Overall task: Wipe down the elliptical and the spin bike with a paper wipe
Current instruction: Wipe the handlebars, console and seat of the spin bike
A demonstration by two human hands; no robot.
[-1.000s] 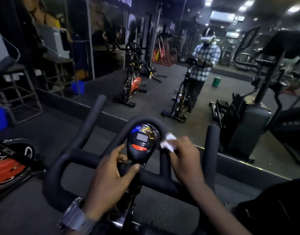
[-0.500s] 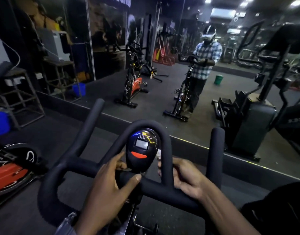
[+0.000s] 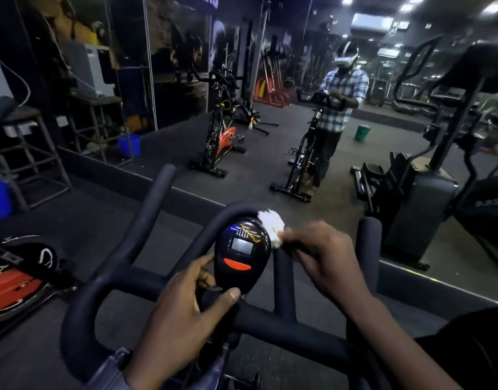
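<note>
The spin bike's black handlebar [image 3: 107, 280] fills the lower half of the view, with its oval black console [image 3: 242, 257] in the middle. My left hand [image 3: 183, 311] grips the console's lower left side, thumb under its bottom edge. My right hand [image 3: 323, 257] pinches a crumpled white paper wipe [image 3: 271, 228] against the console's upper right edge, next to the curved centre bar. The elliptical [image 3: 422, 198] stands dark at the right, seen by the mirror wall.
A wall mirror ahead reflects me at the bike, a second orange and black spin bike [image 3: 221, 142] and a green bucket [image 3: 362, 132]. Another orange bike's flywheel [image 3: 14, 280] lies low at the left. Metal stools [image 3: 31, 153] and blue tubs [image 3: 129, 144] stand left.
My right hand rose from behind the centre bar, where the wipe was mostly hidden, to the console's top right edge with the wipe showing. My left hand stayed on the console.
</note>
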